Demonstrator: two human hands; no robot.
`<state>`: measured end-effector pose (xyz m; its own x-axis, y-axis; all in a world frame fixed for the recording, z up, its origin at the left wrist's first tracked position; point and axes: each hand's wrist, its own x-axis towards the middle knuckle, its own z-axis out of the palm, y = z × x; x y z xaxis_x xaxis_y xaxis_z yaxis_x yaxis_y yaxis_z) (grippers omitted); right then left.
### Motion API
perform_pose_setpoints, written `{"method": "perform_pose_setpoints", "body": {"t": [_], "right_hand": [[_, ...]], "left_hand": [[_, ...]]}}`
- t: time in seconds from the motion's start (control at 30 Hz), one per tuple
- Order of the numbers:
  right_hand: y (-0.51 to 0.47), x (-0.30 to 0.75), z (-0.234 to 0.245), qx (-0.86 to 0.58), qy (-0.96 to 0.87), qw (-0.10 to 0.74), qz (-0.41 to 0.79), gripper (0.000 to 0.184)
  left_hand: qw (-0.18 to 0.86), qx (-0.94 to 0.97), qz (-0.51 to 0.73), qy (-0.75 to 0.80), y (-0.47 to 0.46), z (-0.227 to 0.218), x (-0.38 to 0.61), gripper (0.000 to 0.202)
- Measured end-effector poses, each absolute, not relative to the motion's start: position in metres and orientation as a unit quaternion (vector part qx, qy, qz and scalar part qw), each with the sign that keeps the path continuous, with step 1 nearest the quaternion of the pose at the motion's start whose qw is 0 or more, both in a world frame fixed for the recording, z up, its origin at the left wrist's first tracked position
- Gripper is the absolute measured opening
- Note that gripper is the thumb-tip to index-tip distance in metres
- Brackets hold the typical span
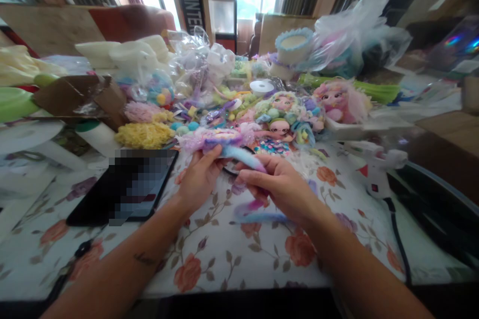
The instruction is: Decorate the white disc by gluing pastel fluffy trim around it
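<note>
My left hand pinches a fluffy chenille strip in blue, purple and pink. My right hand is closed on the same strip a short way to the right. The strip's loose part drops below the right hand onto the cloth. Just beyond my left fingers is a fuzzy lilac and pink piece; whether the strip is joined to it I cannot tell. A thin dark curved band shows between the hands, partly hidden by them.
A tablet lies left of my hands on the flowered tablecloth. To the right stands a white glue gun with a black cord. Behind are doll heads, yellow yarn, a white spool and plastic bags.
</note>
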<state>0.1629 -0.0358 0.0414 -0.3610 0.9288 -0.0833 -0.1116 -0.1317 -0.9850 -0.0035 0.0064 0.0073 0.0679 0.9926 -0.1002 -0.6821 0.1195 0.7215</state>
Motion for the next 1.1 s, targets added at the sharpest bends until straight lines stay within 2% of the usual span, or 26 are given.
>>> {"method": "perform_pose_setpoints", "body": {"t": [0.1,0.23,0.4,0.53,0.7,0.9,1.0,1.1], "right_hand": [[-0.034,0.168,0.049,-0.445,-0.579,0.399,0.555,0.022],[-0.034,0.168,0.051,-0.484,-0.646,0.410,0.424,0.026],[-0.031,0.170,0.048,-0.498,-0.642,0.406,0.417,0.033],[-0.028,0.170,0.045,-0.502,-0.636,0.424,0.405,0.024],[-0.029,0.164,0.034,-0.508,-0.696,0.448,0.239,0.010],[-0.035,0.158,0.020,-0.475,-0.741,0.471,0.065,0.011],[-0.033,0.158,0.024,-0.469,-0.742,0.467,0.107,0.012],[-0.030,0.162,0.033,-0.474,-0.704,0.457,0.266,0.013]], "left_hand": [[0.634,0.302,0.651,0.287,0.008,0.006,-0.002,0.011],[0.631,0.344,0.629,0.296,0.006,0.005,-0.004,0.012],[0.603,0.363,0.618,0.351,0.002,0.005,-0.006,0.014],[0.570,0.390,0.616,0.378,0.003,0.001,-0.009,0.015],[0.556,0.384,0.623,0.394,0.005,-0.007,-0.012,0.018],[0.475,0.465,0.590,0.459,0.004,-0.005,-0.012,0.024],[0.472,0.469,0.586,0.462,0.003,-0.003,-0.011,0.025],[0.499,0.446,0.585,0.458,0.004,0.000,-0.010,0.027]]}}
